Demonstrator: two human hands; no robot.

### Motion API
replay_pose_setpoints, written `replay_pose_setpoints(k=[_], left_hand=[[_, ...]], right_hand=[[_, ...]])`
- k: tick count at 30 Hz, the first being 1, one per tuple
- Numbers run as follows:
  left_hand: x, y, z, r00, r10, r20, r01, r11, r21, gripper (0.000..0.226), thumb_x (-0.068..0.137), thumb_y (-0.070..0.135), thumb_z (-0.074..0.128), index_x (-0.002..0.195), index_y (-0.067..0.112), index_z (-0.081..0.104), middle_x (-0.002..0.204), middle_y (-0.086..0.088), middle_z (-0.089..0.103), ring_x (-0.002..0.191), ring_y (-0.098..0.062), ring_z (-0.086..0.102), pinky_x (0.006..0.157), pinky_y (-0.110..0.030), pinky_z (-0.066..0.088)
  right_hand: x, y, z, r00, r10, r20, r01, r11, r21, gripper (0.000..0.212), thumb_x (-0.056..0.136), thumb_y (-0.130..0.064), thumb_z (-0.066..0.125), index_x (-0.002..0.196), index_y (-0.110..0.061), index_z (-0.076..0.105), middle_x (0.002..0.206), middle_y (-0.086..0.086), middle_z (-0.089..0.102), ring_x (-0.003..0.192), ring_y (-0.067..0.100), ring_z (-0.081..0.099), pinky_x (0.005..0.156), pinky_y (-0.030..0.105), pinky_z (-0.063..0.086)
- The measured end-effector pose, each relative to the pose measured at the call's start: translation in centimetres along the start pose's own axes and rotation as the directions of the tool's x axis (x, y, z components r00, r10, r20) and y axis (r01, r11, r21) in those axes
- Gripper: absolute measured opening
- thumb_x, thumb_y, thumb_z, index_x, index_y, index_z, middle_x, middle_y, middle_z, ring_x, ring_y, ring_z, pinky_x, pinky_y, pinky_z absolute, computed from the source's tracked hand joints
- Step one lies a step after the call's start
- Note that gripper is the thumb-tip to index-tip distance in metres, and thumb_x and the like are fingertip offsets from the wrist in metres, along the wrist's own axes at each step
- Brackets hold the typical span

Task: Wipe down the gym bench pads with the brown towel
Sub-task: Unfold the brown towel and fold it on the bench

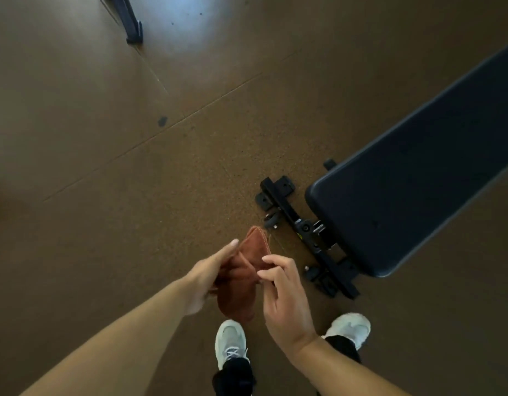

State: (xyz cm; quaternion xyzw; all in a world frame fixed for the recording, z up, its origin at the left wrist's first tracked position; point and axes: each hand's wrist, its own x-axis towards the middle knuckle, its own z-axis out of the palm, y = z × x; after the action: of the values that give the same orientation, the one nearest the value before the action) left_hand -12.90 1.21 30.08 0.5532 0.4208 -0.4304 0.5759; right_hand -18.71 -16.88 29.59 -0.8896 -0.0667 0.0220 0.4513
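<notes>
Both hands (207, 278) (284, 295) hold brown towel (241, 281); labels seemingly unreadable.

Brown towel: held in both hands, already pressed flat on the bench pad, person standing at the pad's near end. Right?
Not quite. The brown towel is held in both hands, left hand and right hand, but it is not on the bench pad. The head view shows it bunched in the air over the floor, apart from the pad. The person does stand at the pad's near end.

Folded brown towel (241, 278) held left of dark bench pad (412, 190).
</notes>
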Motion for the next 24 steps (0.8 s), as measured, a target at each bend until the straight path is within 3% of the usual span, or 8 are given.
replay_pose_setpoints(k=[2, 5, 7, 11, 14, 19, 21, 24], left_hand=[[-2.6, 1.0, 1.2, 0.998, 0.028, 0.053, -0.026, 0.999, -0.039, 0.065, 0.061, 0.064, 0.084, 0.109, 0.021, 0.079, 0.109, -0.004, 0.078, 0.107, -0.024, 0.072, 0.105, -0.042, 0.050], [-4.4, 2.8, 3.4, 0.987, 0.146, 0.073, -0.135, 0.981, -0.143, 0.038, 0.083, 0.035, 0.079, 0.113, 0.013, 0.074, 0.107, -0.013, 0.078, 0.098, -0.028, 0.076, 0.085, -0.040, 0.058], [-5.3, 4.3, 5.4, 0.975, 0.213, 0.064, -0.201, 0.968, -0.151, 0.032, 0.087, 0.030, 0.077, 0.114, 0.013, 0.073, 0.106, -0.015, 0.078, 0.096, -0.030, 0.076, 0.082, -0.041, 0.059], [-5.9, 6.8, 9.6, 0.940, 0.297, 0.170, -0.293, 0.955, -0.051, 0.030, 0.085, 0.033, 0.075, 0.112, 0.020, 0.076, 0.109, -0.012, 0.077, 0.102, -0.030, 0.075, 0.093, -0.052, 0.058], [-5.6, 7.7, 11.9, 0.918, 0.313, 0.242, -0.327, 0.945, 0.022, 0.028, 0.084, 0.033, 0.076, 0.109, 0.021, 0.078, 0.112, -0.010, 0.077, 0.107, -0.029, 0.073, 0.097, -0.053, 0.057], [-6.2, 7.6, 14.8, 0.916, 0.264, 0.302, -0.309, 0.944, 0.112, 0.023, 0.090, 0.028, 0.072, 0.108, 0.013, 0.073, 0.111, -0.013, 0.076, 0.109, -0.031, 0.071, 0.097, -0.049, 0.056], [-6.5, 7.7, 15.4, 0.919, 0.237, 0.315, -0.290, 0.948, 0.132, 0.011, 0.092, 0.025, 0.069, 0.097, 0.015, 0.069, 0.106, -0.013, 0.075, 0.105, -0.031, 0.070, 0.090, -0.045, 0.055], [-7.0, 8.0, 16.2, 0.913, 0.216, 0.346, -0.285, 0.945, 0.161, 0.005, 0.093, 0.017, 0.064, 0.089, 0.019, 0.067, 0.096, -0.010, 0.073, 0.093, -0.025, 0.069, 0.082, -0.038, 0.052]], right_hand=[[0.1, -1.6, -2.4, 0.997, 0.046, -0.069, -0.045, 0.999, 0.016, 0.017, 0.099, -0.009, 0.056, 0.106, -0.025, 0.055, 0.129, -0.006, 0.053, 0.125, 0.004, 0.054, 0.100, 0.019, 0.049], [0.8, -2.4, -5.2, 0.974, 0.185, -0.130, -0.186, 0.983, 0.005, 0.033, 0.096, 0.002, 0.065, 0.105, -0.028, 0.055, 0.129, -0.013, 0.051, 0.127, 0.000, 0.052, 0.100, 0.013, 0.046], [1.1, -2.6, -7.0, 0.927, 0.337, -0.164, -0.326, 0.941, 0.091, 0.038, 0.095, -0.001, 0.067, 0.107, -0.035, 0.056, 0.128, -0.018, 0.052, 0.124, 0.001, 0.054, 0.098, 0.011, 0.046], [2.3, -2.3, -9.8, 0.787, 0.615, -0.049, -0.552, 0.738, 0.389, 0.059, 0.097, -0.026, 0.067, 0.141, -0.052, 0.037, 0.132, -0.029, 0.051, 0.120, -0.004, 0.056, 0.100, 0.027, 0.055], [2.6, -0.7, -11.3, 0.762, 0.646, 0.032, -0.595, 0.681, 0.427, 0.084, 0.084, -0.058, 0.075, 0.154, -0.047, 0.030, 0.135, -0.032, 0.048, 0.124, -0.007, 0.052, 0.105, 0.023, 0.050], [0.9, 1.1, -13.9, 0.795, 0.592, -0.128, -0.534, 0.785, 0.315, 0.069, 0.071, -0.073, 0.074, 0.132, -0.053, 0.050, 0.130, -0.029, 0.055, 0.124, -0.001, 0.055, 0.101, 0.026, 0.054], [0.7, 1.2, -14.6, 0.807, 0.567, -0.162, -0.508, 0.808, 0.297, 0.065, 0.074, -0.067, 0.076, 0.131, -0.050, 0.052, 0.128, -0.029, 0.055, 0.123, -0.002, 0.055, 0.099, 0.022, 0.053], [0.5, 1.6, -15.8, 0.800, 0.579, -0.156, -0.499, 0.787, 0.362, 0.055, 0.085, -0.038, 0.082, 0.133, -0.041, 0.056, 0.119, -0.029, 0.064, 0.117, -0.004, 0.061, 0.098, 0.020, 0.053]])
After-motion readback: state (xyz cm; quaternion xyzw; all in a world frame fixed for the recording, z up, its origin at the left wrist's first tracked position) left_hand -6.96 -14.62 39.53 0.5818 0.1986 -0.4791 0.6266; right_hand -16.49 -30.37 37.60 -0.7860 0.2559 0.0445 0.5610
